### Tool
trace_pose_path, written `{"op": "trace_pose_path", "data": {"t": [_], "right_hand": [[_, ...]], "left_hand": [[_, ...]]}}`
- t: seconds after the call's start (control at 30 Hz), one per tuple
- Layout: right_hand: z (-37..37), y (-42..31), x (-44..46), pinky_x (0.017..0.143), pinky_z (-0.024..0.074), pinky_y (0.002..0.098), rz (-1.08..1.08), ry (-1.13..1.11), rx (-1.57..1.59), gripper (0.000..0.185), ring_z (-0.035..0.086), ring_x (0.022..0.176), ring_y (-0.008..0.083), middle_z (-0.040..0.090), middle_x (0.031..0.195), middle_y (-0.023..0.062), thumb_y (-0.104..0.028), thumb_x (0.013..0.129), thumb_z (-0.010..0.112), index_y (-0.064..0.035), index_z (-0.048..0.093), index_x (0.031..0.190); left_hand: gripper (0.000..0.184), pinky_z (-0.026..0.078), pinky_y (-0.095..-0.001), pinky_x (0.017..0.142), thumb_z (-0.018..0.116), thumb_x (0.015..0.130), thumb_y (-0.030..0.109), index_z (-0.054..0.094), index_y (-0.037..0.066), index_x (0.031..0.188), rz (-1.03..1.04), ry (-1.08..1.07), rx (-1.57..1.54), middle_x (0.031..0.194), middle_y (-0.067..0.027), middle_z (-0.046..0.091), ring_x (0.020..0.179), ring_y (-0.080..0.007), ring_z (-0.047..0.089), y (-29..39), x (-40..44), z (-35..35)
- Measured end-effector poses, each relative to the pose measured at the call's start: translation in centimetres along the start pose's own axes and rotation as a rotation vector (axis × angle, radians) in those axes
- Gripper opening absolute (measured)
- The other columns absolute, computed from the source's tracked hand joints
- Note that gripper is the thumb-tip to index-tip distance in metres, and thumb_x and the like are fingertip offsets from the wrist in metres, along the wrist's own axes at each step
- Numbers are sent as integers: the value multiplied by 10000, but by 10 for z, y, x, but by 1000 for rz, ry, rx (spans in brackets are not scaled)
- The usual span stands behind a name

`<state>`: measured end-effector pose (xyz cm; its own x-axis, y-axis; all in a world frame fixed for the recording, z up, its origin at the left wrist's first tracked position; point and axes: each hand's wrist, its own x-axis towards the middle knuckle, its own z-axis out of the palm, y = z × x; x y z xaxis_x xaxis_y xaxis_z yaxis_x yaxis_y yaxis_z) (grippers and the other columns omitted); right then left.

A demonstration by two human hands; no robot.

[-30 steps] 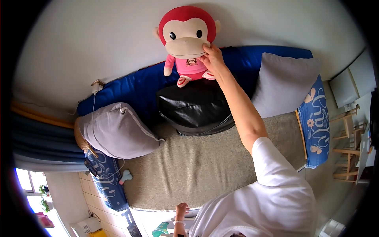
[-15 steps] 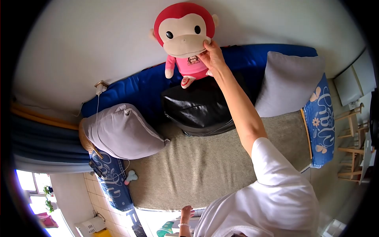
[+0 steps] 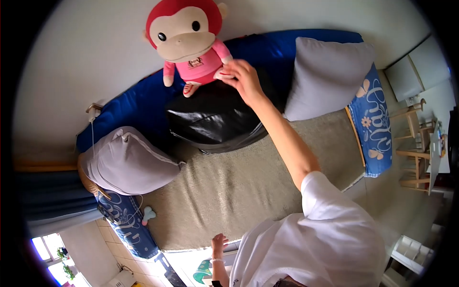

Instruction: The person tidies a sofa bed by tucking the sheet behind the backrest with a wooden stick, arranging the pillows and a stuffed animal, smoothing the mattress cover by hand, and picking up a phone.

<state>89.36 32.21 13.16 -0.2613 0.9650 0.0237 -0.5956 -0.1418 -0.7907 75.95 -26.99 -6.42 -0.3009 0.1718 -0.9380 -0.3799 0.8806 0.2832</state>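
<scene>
A plush monkey [image 3: 183,45] with a red head and pink shirt sits on top of a black shiny bag-like cushion [image 3: 210,119], leaning against the back of the sofa. Beside its striped foot and lower arm is my right hand [image 3: 243,80], its fingers loosely bent and apart. The fingertips overlap the foot in view; whether they press on it I cannot tell. Low in the view, near the sofa's front edge, my left hand [image 3: 219,242] hangs with fingers apart and holds nothing.
Grey pillows lie at the left [image 3: 129,160] and right [image 3: 330,79] of the sofa seat [image 3: 229,191]. A small pale-blue toy [image 3: 149,214] rests near the left armrest. A white cable runs from a wall socket [image 3: 93,111]. Wooden chairs [image 3: 411,122] stand at the far right.
My right hand has let go of the monkey's cheek and moved down to its foot. The camera has shifted, so the sofa and monkey appear further left and higher.
</scene>
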Motion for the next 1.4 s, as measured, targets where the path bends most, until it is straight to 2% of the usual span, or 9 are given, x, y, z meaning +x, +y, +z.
{"op": "trace_pose_path", "data": {"t": [0.03,0.23,0.3,0.37,0.5,0.73,0.93,1.17,1.4], "right_hand": [[-16,8,-25,779,489,372,21,8,-9,196,569,892,181,581,943,105,-180,874,493,-29,517,996],[-143,67,-204,659,504,292,451,-22,-412,155,604,738,159,616,831,86,-166,837,556,-24,551,898],[-211,88,-263,565,460,309,302,-133,-1133,178,590,681,177,606,738,96,-188,791,593,-13,567,813],[-278,105,-325,554,465,327,554,-121,-1401,189,588,629,210,604,693,119,-195,765,578,-6,572,770],[-341,73,-427,453,442,305,1123,157,-1236,213,534,421,171,552,501,87,-175,738,532,-17,572,601],[-391,44,-517,461,450,318,1120,307,-1066,203,550,432,186,577,530,99,-175,730,523,-8,589,635],[-403,53,-542,563,426,410,723,138,-1449,164,568,608,303,561,616,170,-157,707,524,-18,533,622],[-380,68,-509,741,435,421,636,105,-1711,328,530,869,355,545,938,199,-245,747,594,-3,508,951],[-302,92,-392,932,299,577,367,91,-1783,561,291,1235,348,344,1304,184,-310,775,590,-44,393,1228]], "left_hand": [[329,518,-366,627,493,857,235,511,33,1115,-2,-1,11,971,-112,593,814,-243,618,0,2,0],[351,520,-336,636,486,870,245,493,39,1153,-7,-3,136,997,-118,590,850,-236,615,0,-5,7],[357,519,-333,645,485,868,251,492,38,1156,-2,-18,185,999,-120,588,860,-237,611,0,-11,15],[366,516,-351,662,481,863,263,490,42,1155,-3,-56,176,1002,-127,587,843,-247,610,-3,-13,21],[375,509,-362,676,478,865,272,480,37,1157,8,-85,223,1019,-129,581,844,-249,609,-6,-22,39],[375,505,-364,691,479,864,274,481,36,1154,98,-119,326,1020,-126,574,878,-254,599,-15,-44,58],[389,500,-346,670,489,857,263,479,25,1164,121,-95,479,1014,-119,572,859,-238,599,-29,-55,83],[377,496,-311,659,507,853,245,493,16,1152,262,-186,539,1008,-104,578,847,-202,597,-54,-63,108],[314,478,-239,561,513,854,215,554,2,1081,342,-186,498,859,-74,619,733,-123,591,-149,-53,88]]}}
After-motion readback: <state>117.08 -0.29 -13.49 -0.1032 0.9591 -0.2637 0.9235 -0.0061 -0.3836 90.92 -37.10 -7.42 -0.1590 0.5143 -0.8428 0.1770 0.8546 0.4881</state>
